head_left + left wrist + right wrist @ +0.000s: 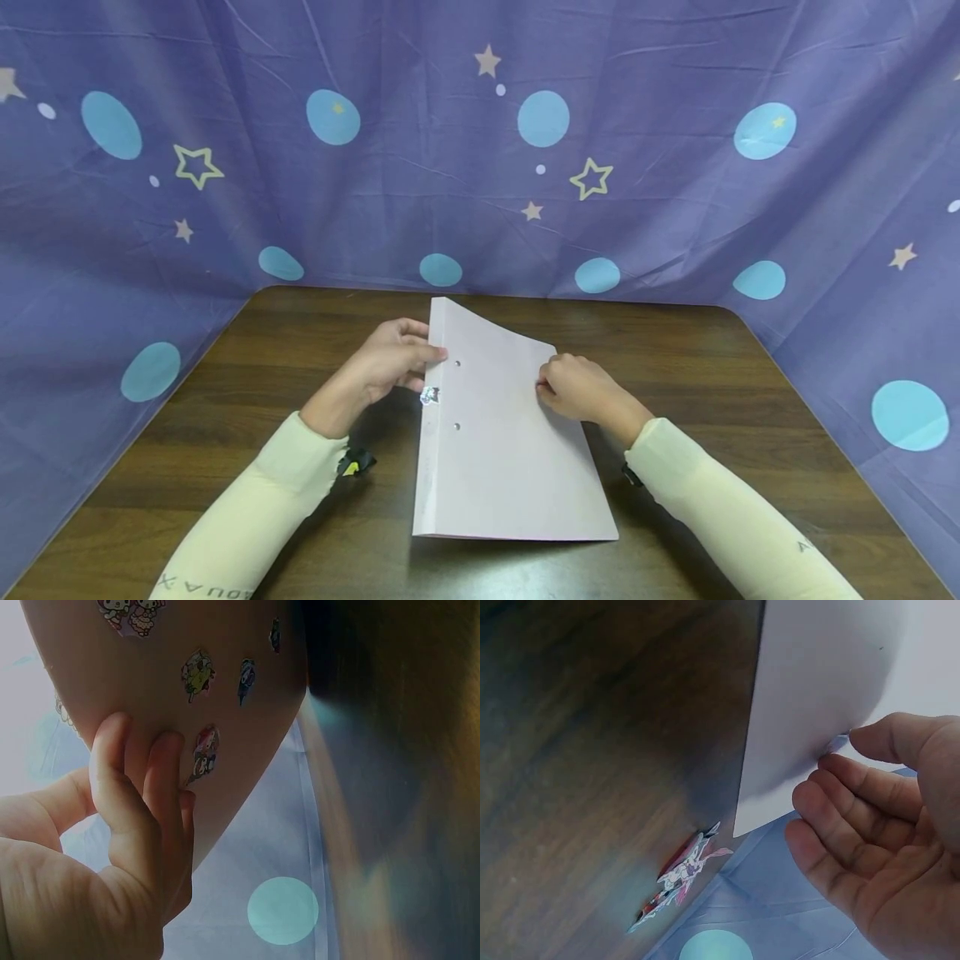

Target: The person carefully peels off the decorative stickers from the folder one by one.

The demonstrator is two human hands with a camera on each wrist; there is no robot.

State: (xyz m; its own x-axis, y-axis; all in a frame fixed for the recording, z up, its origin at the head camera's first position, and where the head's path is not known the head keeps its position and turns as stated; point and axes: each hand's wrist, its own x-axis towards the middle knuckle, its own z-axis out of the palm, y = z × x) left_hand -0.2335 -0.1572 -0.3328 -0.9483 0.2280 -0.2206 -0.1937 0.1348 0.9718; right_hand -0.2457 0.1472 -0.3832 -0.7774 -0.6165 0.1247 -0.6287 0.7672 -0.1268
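A pale binder [510, 450] stands tilted on the table, its spine to the left and two rivets showing on the cover facing me. My left hand [393, 358] grips the spine, thumb on top and fingers against the other cover, where several cartoon stickers [198, 673] show in the left wrist view. A shiny sticker [430, 395] sits on the spine below the left thumb. At the binder's right side, my right hand [581, 387] pinches a small shiny bluish sticker [838, 742] between thumb and forefinger, close to the pale cover [802, 705].
Brown wooden table [712, 400] extends around the binder. Colourful cartoon cutouts [681, 876] appear over the wood in the right wrist view, by the binder's corner. A purple curtain [450, 183] with stars and blue dots hangs behind and beside the table.
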